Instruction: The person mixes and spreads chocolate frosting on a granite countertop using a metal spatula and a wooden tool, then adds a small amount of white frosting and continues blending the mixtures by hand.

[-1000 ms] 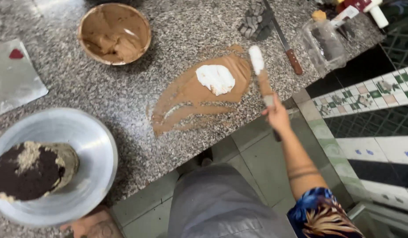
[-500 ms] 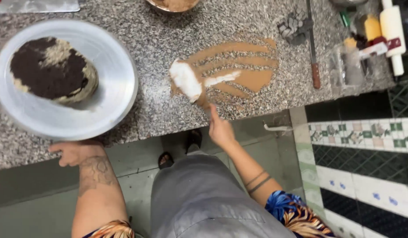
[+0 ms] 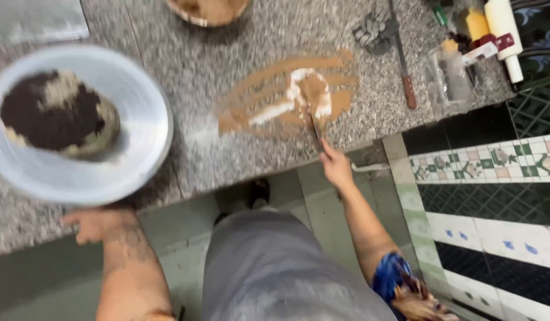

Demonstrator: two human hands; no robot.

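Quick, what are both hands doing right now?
Left hand: under the edge of the round tray; grip cannot be told.
Right hand: closed on the spatula.

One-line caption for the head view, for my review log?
Right hand works a spatula through brown spread on a granite counter; left hand rests by a plate of dark-topped cake.

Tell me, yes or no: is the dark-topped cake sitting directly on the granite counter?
No, the cake sits on a round metal plate that rests on the granite counter near the left hand.
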